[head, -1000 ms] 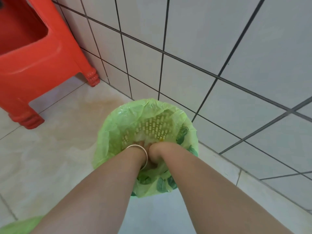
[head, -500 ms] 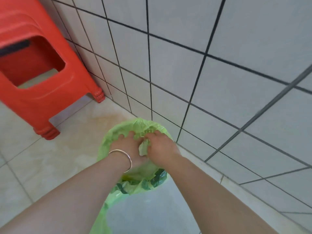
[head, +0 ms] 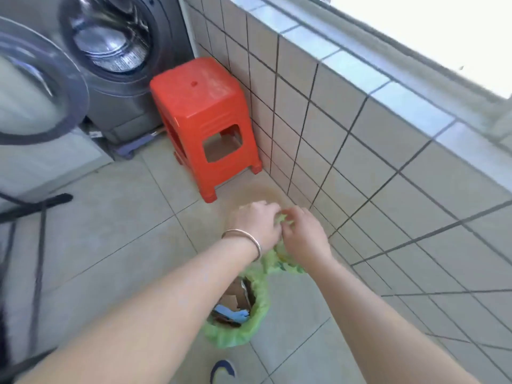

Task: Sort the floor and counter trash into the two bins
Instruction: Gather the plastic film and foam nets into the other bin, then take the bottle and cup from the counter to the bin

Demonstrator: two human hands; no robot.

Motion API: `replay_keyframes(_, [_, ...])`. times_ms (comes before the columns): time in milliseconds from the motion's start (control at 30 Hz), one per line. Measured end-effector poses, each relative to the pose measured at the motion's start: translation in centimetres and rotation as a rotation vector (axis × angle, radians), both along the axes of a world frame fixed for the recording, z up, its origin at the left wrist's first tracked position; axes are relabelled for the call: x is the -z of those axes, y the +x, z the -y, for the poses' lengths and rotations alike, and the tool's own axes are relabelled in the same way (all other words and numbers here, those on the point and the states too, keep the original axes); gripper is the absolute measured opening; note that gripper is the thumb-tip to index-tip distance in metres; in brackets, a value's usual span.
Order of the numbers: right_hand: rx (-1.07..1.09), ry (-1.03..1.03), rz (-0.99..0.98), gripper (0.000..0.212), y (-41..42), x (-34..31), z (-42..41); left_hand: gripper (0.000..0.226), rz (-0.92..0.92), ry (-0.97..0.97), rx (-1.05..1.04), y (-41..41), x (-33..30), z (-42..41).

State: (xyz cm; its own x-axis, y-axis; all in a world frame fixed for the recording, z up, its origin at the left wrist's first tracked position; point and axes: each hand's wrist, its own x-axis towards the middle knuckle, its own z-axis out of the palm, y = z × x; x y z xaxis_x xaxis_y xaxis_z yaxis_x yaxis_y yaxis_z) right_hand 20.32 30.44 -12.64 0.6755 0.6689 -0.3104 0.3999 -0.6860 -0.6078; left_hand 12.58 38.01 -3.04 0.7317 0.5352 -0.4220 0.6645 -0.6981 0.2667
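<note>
Two bins lined with green bags stand on the floor by the tiled wall. The far bin's green bag [head: 279, 261] is gathered upward, and both hands hold its bunched top. My left hand [head: 256, 224], with a metal bangle on the wrist, grips the plastic from the left. My right hand [head: 303, 234] pinches it from the right. The near bin [head: 243, 328] stands open below my arms, with cardboard scraps and blue pieces [head: 232, 314] inside. The far bin itself is hidden under my hands.
A red plastic stool [head: 205, 117] stands against the tiled wall behind the bins. A front-loading washing machine [head: 110, 51] with its door [head: 38, 87] swung open is at the upper left. A dark rack frame [head: 36, 212] is at the left edge. My shoe [head: 223, 370] shows below.
The view has pulled back and up. My hands came up out of the far bin, drawing the green bag's rim together into a bunch; the near bin has come into view.
</note>
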Motion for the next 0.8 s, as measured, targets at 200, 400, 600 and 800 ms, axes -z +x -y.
replay_keyframes(200, [0.027,0.187,-0.105,0.028,-7.3,-16.3,-5.9,0.024,0.267,0.064,-0.219,-6.6,-9.7,-8.0])
replay_keyframes(400, [-0.017,0.189,-0.180,0.032,-11.5,-24.8,-10.8,0.019,0.337,0.037,-0.480,-13.9,-17.8,-12.8])
replay_keyframes(600, [-0.308,0.117,-0.205,0.030,-16.4,-31.1,-17.1,0.019,0.353,0.029,-0.743,-23.2,-21.7,-16.4])
replay_keyframes(800, [-0.531,0.158,-0.177,0.031,-23.4,-35.2,-26.0,0.013,0.465,0.075,-0.905,-30.6,-24.4,-23.0])
